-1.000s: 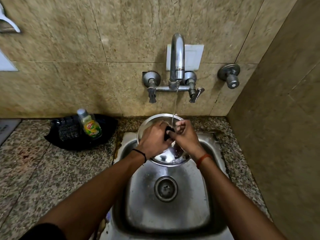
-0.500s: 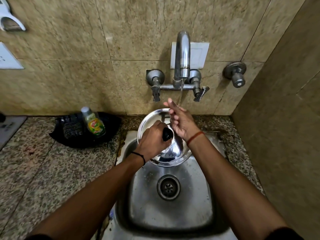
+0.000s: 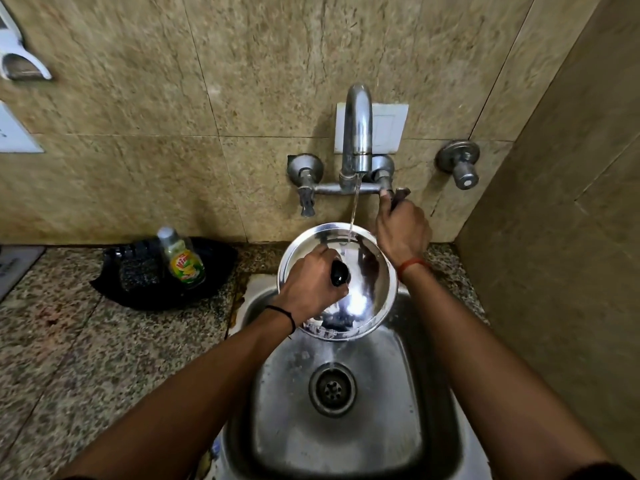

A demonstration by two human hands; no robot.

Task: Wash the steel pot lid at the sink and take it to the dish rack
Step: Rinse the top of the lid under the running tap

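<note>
One soap bottle [image 3: 183, 259] on black tray [image 3: 214, 271], left of sink [image 3: 433, 393].

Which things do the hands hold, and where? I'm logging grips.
Left hand grips the steel lid by its black knob; right hand grips the tap lever.

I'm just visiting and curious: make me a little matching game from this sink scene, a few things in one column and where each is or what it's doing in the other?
Things:
1. steel pot lid
2. right hand
3. left hand
4. soap bottle

States:
A. grips the lid's black knob
B. stands on the counter, left of the sink
C. under the running water
D. on the tap handle

Pairs: 1-C, 2-D, 3-A, 4-B
</note>
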